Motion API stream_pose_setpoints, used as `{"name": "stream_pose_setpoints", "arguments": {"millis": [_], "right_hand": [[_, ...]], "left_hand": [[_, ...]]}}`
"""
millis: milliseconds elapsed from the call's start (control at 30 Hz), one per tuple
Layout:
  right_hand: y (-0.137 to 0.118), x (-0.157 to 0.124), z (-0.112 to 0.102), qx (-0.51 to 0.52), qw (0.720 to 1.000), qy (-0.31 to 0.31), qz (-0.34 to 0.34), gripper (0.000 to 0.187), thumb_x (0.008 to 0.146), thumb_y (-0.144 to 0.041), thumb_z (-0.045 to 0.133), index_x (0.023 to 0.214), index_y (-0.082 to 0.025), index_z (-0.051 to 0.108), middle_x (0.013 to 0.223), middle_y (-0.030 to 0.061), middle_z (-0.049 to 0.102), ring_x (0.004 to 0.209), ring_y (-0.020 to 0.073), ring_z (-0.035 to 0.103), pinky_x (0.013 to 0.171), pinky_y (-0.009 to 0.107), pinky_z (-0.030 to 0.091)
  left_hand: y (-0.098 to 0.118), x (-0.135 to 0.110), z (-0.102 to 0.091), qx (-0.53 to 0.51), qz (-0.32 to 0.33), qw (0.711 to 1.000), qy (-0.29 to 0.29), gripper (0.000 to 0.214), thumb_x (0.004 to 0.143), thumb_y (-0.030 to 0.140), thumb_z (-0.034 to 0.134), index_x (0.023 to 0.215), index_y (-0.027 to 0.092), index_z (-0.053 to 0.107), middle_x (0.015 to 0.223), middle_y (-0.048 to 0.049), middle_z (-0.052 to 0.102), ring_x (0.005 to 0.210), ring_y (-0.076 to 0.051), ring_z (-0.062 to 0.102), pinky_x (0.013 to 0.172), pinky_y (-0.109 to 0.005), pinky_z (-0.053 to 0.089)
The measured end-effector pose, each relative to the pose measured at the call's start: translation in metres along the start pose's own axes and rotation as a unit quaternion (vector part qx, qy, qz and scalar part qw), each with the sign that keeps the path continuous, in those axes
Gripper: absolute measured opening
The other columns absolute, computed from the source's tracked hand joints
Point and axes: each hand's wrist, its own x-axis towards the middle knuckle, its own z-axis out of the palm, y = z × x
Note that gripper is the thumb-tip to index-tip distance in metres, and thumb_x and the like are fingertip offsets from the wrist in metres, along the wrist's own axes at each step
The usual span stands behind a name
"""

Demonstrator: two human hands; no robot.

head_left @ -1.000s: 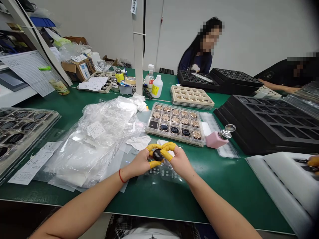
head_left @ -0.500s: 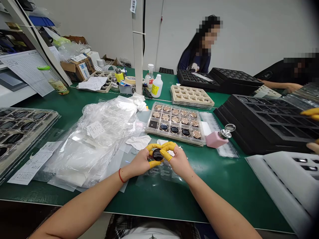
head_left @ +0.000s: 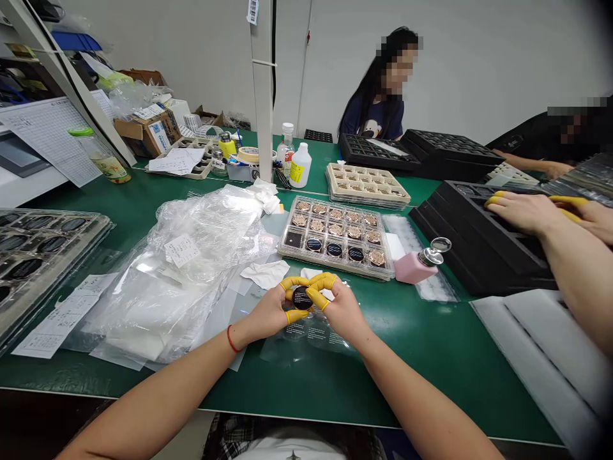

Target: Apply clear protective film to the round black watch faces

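Between my two hands is a small round black disc [head_left: 302, 298] with lines of white print on its face. My left hand [head_left: 274, 308], in yellow finger cots and with a red cord at the wrist, is closed on the disc's left side. From the right, my right hand [head_left: 339, 305], also in yellow finger cots, pinches it with thumb and forefinger. Under the hands lies a clear film [head_left: 306, 342] with printed white text. Just beyond is a clear tray [head_left: 338, 268] of round rose-gold pieces, several with black faces. A crumpled white wipe [head_left: 265, 275] lies close by.
A pink pump bottle [head_left: 414, 267] stands right of the tray. Plastic bags [head_left: 191, 255] heap up on the left, beside another tray [head_left: 45, 255]. A co-worker's hands [head_left: 531, 214] reach over black foam trays [head_left: 479, 249] at right. White foam sheets [head_left: 522, 358] lie at the front right.
My hands and the disc have hardly moved. At right, a co-worker's hands and forearm have come in over the black foam trays, and the small dark pieces on the white foam no longer show.
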Motion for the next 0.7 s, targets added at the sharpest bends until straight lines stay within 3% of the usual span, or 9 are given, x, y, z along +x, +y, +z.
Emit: {"name": "stream_pose_setpoints", "arguments": {"millis": [133,267,333,467,533,600,700], "right_hand": [[0.01,0.007,-0.018,-0.171,0.984,0.004,-0.039,0.015,0.085,-0.028,0.05,0.092,-0.021,0.061,0.097,0.0058,0.064,0.093,0.0217,0.055,0.083,0.036,0.04],[0.029,0.015,-0.033,-0.416,0.903,-0.091,0.06,0.029,0.079,-0.03,0.061,0.102,-0.013,0.06,0.099,0.0134,0.062,0.092,0.0274,0.056,0.073,0.034,0.04],[0.036,0.016,-0.033,-0.463,0.869,-0.136,0.105,0.029,0.076,-0.03,0.064,0.098,-0.012,0.06,0.095,0.0137,0.062,0.088,0.0272,0.058,0.066,0.031,0.04],[0.038,0.014,-0.029,-0.486,0.851,-0.138,0.141,0.014,0.083,-0.023,0.052,0.092,-0.014,0.059,0.091,0.0123,0.062,0.076,0.0233,0.061,0.057,0.028,0.036],[0.035,0.014,-0.03,-0.48,0.857,-0.107,0.156,0.015,0.085,-0.018,0.046,0.092,-0.014,0.058,0.089,0.0132,0.062,0.068,0.0219,0.06,0.054,0.028,0.035],[0.03,0.012,-0.031,-0.426,0.894,-0.051,0.13,0.017,0.087,-0.018,0.043,0.092,-0.016,0.059,0.088,0.0123,0.061,0.068,0.0219,0.059,0.055,0.029,0.037],[0.016,0.006,-0.028,-0.241,0.97,0.01,-0.014,0.017,0.089,-0.024,0.044,0.096,-0.021,0.06,0.089,0.0073,0.061,0.079,0.0207,0.057,0.064,0.031,0.042]], "left_hand": [[0.0,0.0,0.0,-0.006,-0.013,1.0,0.008,0.05,0.071,0.024,0.07,0.114,0.023,0.046,0.089,-0.0017,0.063,0.079,-0.016,0.062,0.072,-0.028,0.048],[-0.001,0.0,-0.001,0.005,-0.03,0.999,0.017,0.052,0.069,0.025,0.071,0.115,0.023,0.045,0.088,-0.0014,0.064,0.078,-0.016,0.062,0.072,-0.028,0.048],[-0.001,0.0,-0.001,0.008,-0.032,0.999,0.022,0.053,0.069,0.025,0.071,0.115,0.022,0.045,0.088,-0.0015,0.063,0.079,-0.016,0.062,0.072,-0.029,0.048],[0.0,0.0,-0.002,0.029,-0.03,0.999,0.035,0.051,0.07,0.026,0.07,0.115,0.022,0.046,0.084,-0.0004,0.062,0.074,-0.014,0.06,0.069,-0.027,0.047],[0.0,0.0,-0.003,0.037,-0.025,0.998,0.043,0.051,0.07,0.025,0.07,0.116,0.021,0.046,0.083,-0.0004,0.062,0.072,-0.014,0.06,0.068,-0.027,0.047],[0.0,0.0,-0.003,0.04,-0.024,0.998,0.046,0.051,0.07,0.025,0.07,0.116,0.022,0.046,0.083,-0.0008,0.062,0.073,-0.014,0.059,0.069,-0.027,0.047],[0.0,0.0,-0.003,0.038,-0.021,0.998,0.047,0.051,0.07,0.026,0.07,0.115,0.022,0.047,0.081,-0.0003,0.061,0.071,-0.014,0.058,0.067,-0.027,0.047]]}}
